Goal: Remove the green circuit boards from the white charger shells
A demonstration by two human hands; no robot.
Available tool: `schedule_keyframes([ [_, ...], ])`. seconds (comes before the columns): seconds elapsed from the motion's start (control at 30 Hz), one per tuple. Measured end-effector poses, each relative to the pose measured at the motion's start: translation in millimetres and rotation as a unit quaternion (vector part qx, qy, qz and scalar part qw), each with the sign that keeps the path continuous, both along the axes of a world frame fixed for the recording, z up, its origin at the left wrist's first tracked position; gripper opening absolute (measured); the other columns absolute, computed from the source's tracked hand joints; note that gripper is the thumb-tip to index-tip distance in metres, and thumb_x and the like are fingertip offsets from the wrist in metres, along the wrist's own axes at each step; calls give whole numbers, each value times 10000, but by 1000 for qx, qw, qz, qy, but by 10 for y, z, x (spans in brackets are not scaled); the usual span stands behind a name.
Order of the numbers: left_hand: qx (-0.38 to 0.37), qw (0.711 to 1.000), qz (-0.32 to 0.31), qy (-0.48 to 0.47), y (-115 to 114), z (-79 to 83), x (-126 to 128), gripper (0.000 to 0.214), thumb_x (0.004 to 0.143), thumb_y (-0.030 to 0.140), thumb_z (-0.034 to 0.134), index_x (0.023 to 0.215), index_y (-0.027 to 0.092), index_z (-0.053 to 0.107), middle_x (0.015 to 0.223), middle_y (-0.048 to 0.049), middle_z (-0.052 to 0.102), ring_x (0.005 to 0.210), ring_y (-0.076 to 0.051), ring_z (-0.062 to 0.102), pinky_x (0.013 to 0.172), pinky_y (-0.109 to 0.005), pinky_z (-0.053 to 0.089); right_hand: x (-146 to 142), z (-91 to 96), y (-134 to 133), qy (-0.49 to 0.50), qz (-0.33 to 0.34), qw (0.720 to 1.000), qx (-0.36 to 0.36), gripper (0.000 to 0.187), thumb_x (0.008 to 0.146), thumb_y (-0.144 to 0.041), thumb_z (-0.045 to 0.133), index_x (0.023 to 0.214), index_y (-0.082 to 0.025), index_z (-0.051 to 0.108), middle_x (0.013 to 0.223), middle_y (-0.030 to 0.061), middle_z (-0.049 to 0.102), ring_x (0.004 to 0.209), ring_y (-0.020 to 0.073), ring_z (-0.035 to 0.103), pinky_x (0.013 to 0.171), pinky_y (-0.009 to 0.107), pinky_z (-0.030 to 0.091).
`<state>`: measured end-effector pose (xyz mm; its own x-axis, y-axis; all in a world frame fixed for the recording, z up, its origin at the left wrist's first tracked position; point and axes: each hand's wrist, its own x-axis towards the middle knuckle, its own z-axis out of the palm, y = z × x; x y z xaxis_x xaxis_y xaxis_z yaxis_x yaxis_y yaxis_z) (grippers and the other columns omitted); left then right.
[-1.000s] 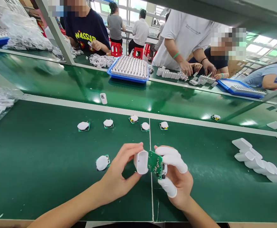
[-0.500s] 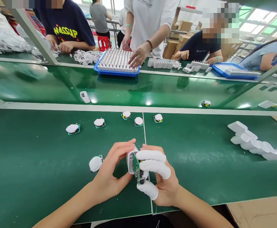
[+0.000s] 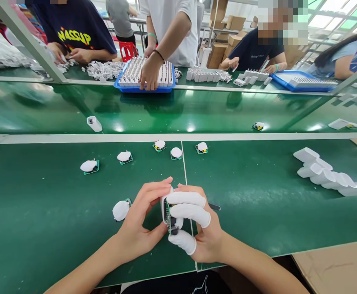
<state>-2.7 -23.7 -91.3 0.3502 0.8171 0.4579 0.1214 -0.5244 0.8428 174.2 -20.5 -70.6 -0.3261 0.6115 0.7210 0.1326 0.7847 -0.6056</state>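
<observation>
My left hand [image 3: 140, 222] is closed around a white plastic housing [image 3: 163, 212], its open end facing right. White finger covers sheathe the thumb and two fingers of my right hand [image 3: 209, 237], which pinches a green circuit board [image 3: 168, 222] with black parts. The board stands on edge at the housing's opening; how far it sits inside is hidden by my fingers. Left of my left hand lies another circuit board topped with a round white pad [image 3: 121, 210]. Just beyond my right hand, the end of a dark slim tool [image 3: 215, 207] pokes out.
Several white-padded boards [image 3: 176, 153] lie farther back on the green bench [image 3: 258, 220]. A row of white housings [image 3: 328, 177] is at right. On the conveyor belt [image 3: 141, 116] rests a single housing [image 3: 94, 123]. Across it, a co-worker's hand [image 3: 150, 71] touches a blue tray [image 3: 126, 87].
The board has come closer against the housing's opening. My hands appear slightly farther left, and the dark tool's end now shows. Across the belt, the co-worker's hand has moved to the tray's front.
</observation>
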Motion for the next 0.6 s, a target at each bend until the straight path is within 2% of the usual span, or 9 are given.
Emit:
schedule_keyframes([
  [0.17,0,1000,-5,-16,9,-17,7,580,836,35,572,1343,293,458,1258,-105,481,1336,-266,487,987,-368,571,-8,-37,-3,-4,-19,1000,2,398,889,-252,599,1266,-282,474,1091,77,676,1030,239,622,944,439,489],
  [0.27,-5,1000,-8,-24,17,-30,12,586,829,33,584,1344,285,462,1261,-101,475,1330,-255,497,1004,-352,560,-26,-50,2,3,-21,1000,-5,386,874,-223,601,1238,-269,481,1030,64,671,999,216,630,964,422,483],
  [0.37,-18,999,-6,-28,27,-32,17,552,843,66,604,1332,287,478,1248,-99,483,1314,-263,517,1003,-370,562,-46,-56,9,11,-20,1000,-11,406,853,-179,599,1228,-273,476,955,39,661,988,203,631,968,408,480],
  [0.6,-24,999,11,-25,43,-36,23,455,865,146,621,1284,284,509,1211,-97,519,1269,-269,557,977,-399,575,-87,-82,5,23,-32,998,-44,374,864,-209,588,1206,-313,477,841,0,643,1002,219,616,924,412,499],
])
